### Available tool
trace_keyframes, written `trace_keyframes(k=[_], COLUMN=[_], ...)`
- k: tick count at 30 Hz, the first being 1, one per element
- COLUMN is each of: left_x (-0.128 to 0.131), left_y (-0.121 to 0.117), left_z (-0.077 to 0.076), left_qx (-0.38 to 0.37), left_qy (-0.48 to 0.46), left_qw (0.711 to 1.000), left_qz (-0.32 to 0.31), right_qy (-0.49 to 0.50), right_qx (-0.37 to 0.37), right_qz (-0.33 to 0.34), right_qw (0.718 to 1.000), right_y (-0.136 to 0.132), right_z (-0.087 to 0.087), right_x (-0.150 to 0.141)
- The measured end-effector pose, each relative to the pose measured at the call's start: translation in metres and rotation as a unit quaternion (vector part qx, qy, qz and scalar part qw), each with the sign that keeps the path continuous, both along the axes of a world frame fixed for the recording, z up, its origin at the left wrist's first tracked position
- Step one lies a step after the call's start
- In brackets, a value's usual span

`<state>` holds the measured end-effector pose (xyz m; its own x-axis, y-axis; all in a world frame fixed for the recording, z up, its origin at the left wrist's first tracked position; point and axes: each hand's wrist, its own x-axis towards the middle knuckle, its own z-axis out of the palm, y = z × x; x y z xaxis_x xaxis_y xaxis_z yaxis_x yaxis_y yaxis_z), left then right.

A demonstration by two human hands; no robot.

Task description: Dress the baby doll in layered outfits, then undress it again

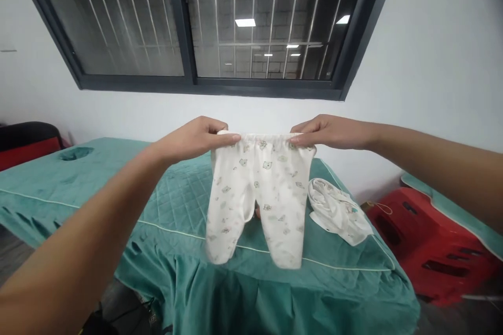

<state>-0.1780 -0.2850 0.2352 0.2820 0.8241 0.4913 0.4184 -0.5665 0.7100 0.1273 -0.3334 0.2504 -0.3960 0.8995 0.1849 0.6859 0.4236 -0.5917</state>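
A small pair of white baby pants (281, 188) with a scattered animal print hangs upright in front of me, legs down. My left hand (200, 138) pinches the waistband at its left corner, thumb on the near side. At the right part of the waistband, my right hand (324, 131) grips the cloth the same way. The waistband is stretched level between them. Behind the pants, part of the green bed cover is hidden, and a small brownish patch shows between the legs. A bundled white cloth garment (340, 209) lies on the bed to the right.
The bed (168, 204) has a green quilted cover with a draped skirt and a hole at its far left. Red plastic stools (428, 241) stand at the right. A black and red chair (29, 144) is at the left. A barred window (259, 26) fills the wall ahead.
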Motion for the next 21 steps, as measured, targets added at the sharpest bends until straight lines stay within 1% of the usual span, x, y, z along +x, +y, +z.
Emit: trace_keyframes(k=[2,3,6,8,11,14,16,18,20,21], left_x=[0.004,0.006,0.013,0.015,0.017,0.019,0.019,0.016,0.010,0.005], left_y=[0.002,0.002,0.007,0.016,0.036,0.060,0.076,0.089,0.102,0.109], left_z=[-0.003,-0.005,-0.015,-0.024,-0.035,-0.040,-0.041,-0.047,-0.060,-0.069], left_qx=[-0.027,-0.033,-0.019,-0.004,0.028,0.054,0.060,0.056,0.037,0.018], left_qy=[0.059,0.067,0.012,-0.038,-0.093,-0.127,-0.150,-0.174,-0.192,-0.197], left_qw=[0.997,0.997,1.000,0.999,0.993,0.986,0.981,0.976,0.973,0.973], left_qz=[-0.032,-0.036,-0.009,0.018,0.069,0.098,0.111,0.120,0.121,0.119], right_qy=[0.004,0.024,0.098,0.143,0.206,0.253,0.255,0.226,0.170,0.133], right_qx=[-0.050,-0.053,-0.046,-0.045,-0.035,-0.022,0.000,0.044,0.082,0.081], right_qz=[0.021,0.017,0.004,0.000,-0.002,0.037,0.064,0.066,0.063,0.079], right_qw=[0.999,0.998,0.994,0.989,0.978,0.966,0.965,0.971,0.980,0.985], right_y=[0.007,0.012,0.028,0.040,0.063,0.090,0.108,0.123,0.131,0.133], right_z=[-0.003,-0.005,-0.014,-0.022,-0.035,-0.044,-0.048,-0.055,-0.069,-0.081], right_x=[-0.005,-0.008,-0.020,-0.030,-0.050,-0.077,-0.096,-0.112,-0.121,-0.123])
